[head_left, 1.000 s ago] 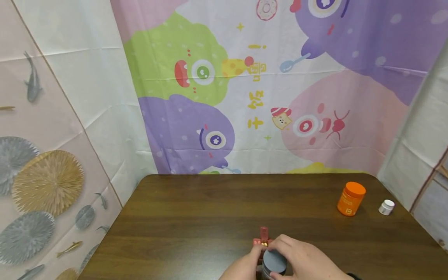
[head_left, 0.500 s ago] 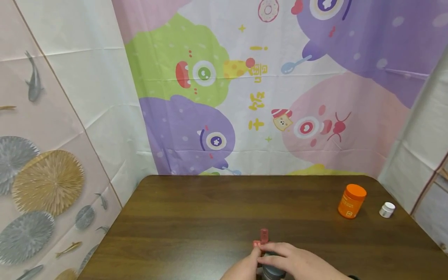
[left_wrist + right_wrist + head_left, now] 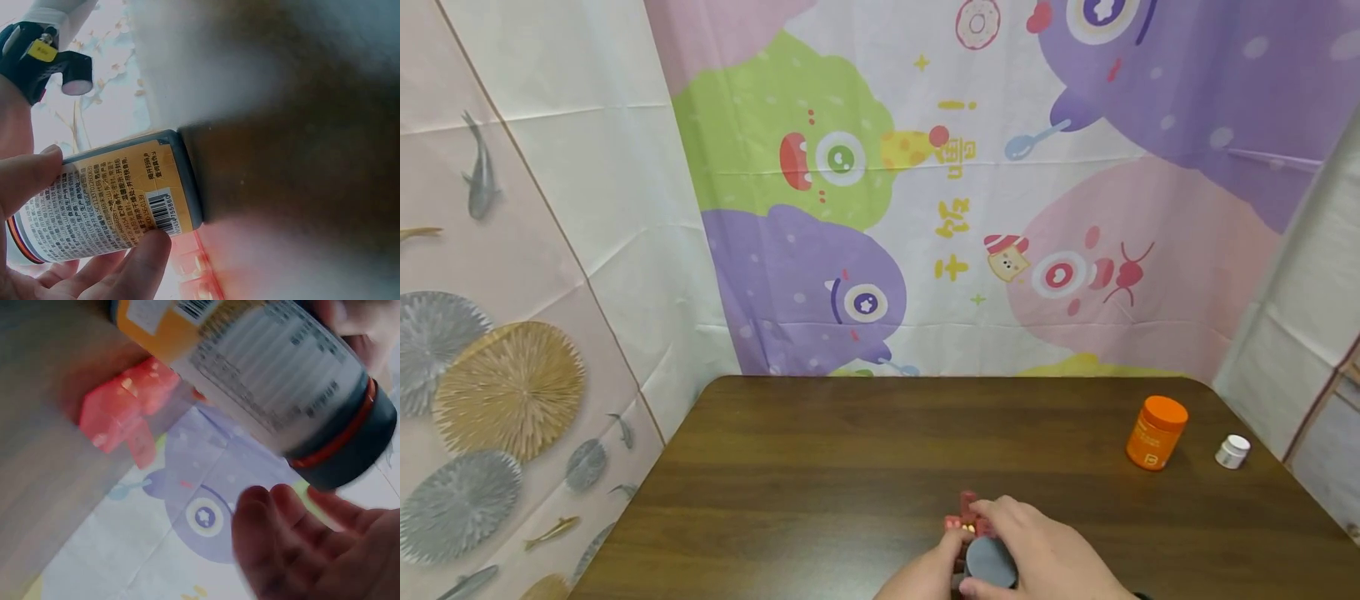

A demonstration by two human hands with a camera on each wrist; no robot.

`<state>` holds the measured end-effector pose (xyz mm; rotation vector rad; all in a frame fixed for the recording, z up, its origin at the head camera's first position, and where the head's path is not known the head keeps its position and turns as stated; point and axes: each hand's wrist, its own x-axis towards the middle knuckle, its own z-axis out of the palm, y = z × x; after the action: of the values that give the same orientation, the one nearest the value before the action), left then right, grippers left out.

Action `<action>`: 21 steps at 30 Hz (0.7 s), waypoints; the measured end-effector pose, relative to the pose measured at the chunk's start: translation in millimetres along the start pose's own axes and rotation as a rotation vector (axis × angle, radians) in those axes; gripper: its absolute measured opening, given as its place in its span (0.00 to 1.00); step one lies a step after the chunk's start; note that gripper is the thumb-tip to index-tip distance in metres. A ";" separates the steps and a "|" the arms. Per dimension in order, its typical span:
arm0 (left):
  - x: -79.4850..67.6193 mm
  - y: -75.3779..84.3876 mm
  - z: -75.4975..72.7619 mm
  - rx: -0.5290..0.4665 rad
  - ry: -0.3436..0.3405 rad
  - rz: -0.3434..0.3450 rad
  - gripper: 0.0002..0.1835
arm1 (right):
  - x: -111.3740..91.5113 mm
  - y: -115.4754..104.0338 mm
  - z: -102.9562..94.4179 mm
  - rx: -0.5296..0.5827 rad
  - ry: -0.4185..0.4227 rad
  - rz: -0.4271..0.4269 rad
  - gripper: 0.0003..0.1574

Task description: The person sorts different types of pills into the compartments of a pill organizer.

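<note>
My left hand (image 3: 140, 262) grips an upright bottle (image 3: 112, 194) with a yellow and white printed label and a barcode, thumb on one side and fingers on the other. Its dark grey cap (image 3: 991, 562) has an orange stripe (image 3: 337, 440) beneath it. Around the cap is my right hand (image 3: 1041, 554); in the right wrist view its loosely bent fingers (image 3: 253, 515) stand a little apart from the cap. Just beyond the bottle lies a red pill box (image 3: 122, 403) with one flap (image 3: 142, 442) raised and yellow and pink pieces inside, partly hidden by the hands.
An orange jar (image 3: 1157, 433) with an orange lid stands at the right of the brown wooden table (image 3: 820, 450). Beside it is a small white bottle (image 3: 1232, 452). A cartoon-print cloth (image 3: 955, 325) hangs behind the table.
My right hand's fingers swept across the cap toward the left hand, then drew back to the right, uncovering the cap's top. My left hand keeps holding the bottle in about the same place.
</note>
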<state>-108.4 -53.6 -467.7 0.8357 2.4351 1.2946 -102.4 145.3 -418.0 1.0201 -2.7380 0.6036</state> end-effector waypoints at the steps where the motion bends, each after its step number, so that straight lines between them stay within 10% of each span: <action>1: -0.1 0.4 -0.8 0.004 -0.003 -0.007 0.34 | 0.3 0.7 -1.2 0.009 0.020 -0.061 0.37; 6: -1.6 2.3 -3.4 0.083 0.001 -0.044 0.41 | 4.6 7.0 -6.1 0.029 0.044 -0.438 0.34; 9: -2.8 5.8 -2.8 0.148 0.029 -0.088 0.40 | 6.6 9.6 -5.5 0.005 0.047 -0.515 0.38; 21: 0.8 -1.7 -0.3 0.074 0.012 0.036 0.33 | 6.7 -2.1 -3.4 0.068 -0.087 0.042 0.30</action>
<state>-109.8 -54.1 -468.9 0.8969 2.5024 1.2319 -106.0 141.3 -412.4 1.0292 -2.8392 0.6783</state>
